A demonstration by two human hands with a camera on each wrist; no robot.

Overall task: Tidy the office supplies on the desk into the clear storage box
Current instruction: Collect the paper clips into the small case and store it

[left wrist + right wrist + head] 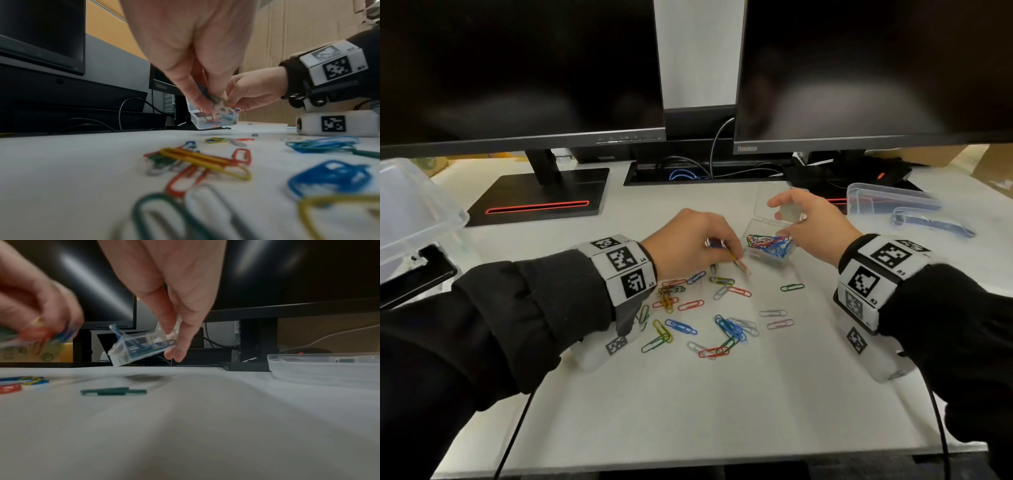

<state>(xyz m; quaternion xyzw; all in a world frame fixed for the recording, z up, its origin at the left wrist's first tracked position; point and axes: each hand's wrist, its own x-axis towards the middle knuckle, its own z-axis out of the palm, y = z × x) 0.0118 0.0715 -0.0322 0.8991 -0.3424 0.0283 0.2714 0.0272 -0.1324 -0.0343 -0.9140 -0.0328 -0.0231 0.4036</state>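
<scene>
Several coloured paper clips [698, 315] [205, 160] lie scattered on the white desk. My left hand [709, 246] [205, 97] pinches a small bunch of clips [726, 255] [218, 104] just left of a small clear clip box [770, 248] [213, 120] [139, 347]. My right hand [801, 219] [176, 331] grips that box by its hinged lid and holds it tilted above the desk, its open side toward the left hand. The box holds several clips. A lone green clip [792, 287] [113, 391] lies below the right hand.
A larger clear storage box [890, 202] [324, 368] stands at the right, a clear lid [410, 212] at the far left. Two dark monitors [517, 68] and their stands [541, 195] block the back, with a cable slot [688, 171] between them.
</scene>
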